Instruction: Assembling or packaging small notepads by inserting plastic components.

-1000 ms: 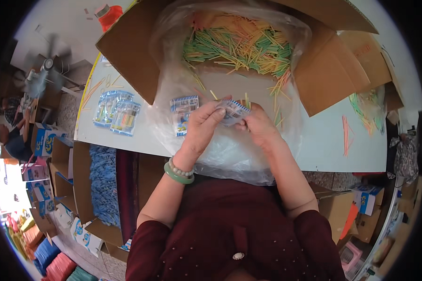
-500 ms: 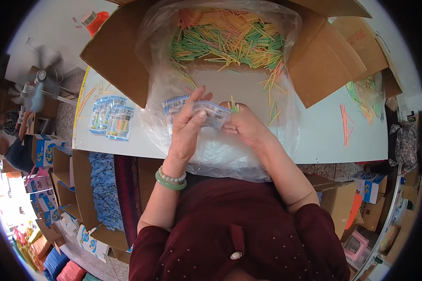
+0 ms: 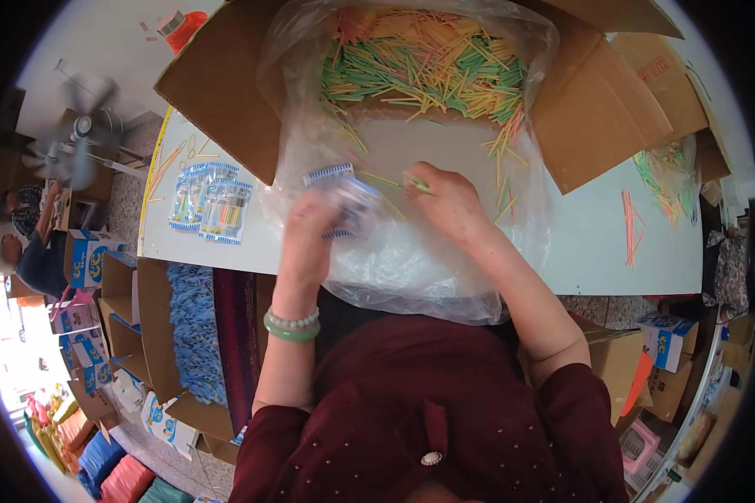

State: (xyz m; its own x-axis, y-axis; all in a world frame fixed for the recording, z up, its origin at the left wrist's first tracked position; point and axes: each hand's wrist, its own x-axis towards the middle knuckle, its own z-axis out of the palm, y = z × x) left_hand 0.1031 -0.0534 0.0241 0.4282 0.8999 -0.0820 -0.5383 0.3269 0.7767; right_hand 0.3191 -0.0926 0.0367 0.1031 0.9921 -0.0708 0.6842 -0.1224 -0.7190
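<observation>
My left hand (image 3: 309,222), smeared by motion, grips a small clear packet (image 3: 356,205) with blue print. Under it, another blue-edged packet (image 3: 329,174) partly shows on the clear plastic sheet (image 3: 411,272). To the right, my right hand (image 3: 449,205) is closed, fingertips pinching a few short green and yellow sticks (image 3: 417,182). The two hands are apart. Several loose thin sticks lie on the plastic between and beside them. Ahead, a big heap of yellow, green and pink sticks (image 3: 424,71) fills the plastic-lined cardboard box.
Filled packets (image 3: 225,210) lie on the white table at left, near rubber bands (image 3: 191,149). Cardboard flaps (image 3: 222,92) jut out on both sides. Pink sticks (image 3: 632,230) lie at right. A box of blue packets (image 3: 197,335) stands below left; people sit beyond a spinning fan (image 3: 82,126).
My left hand has moved left and down, carrying the packet away from my right hand. My right hand keeps its sticks. The whole view has shifted slightly.
</observation>
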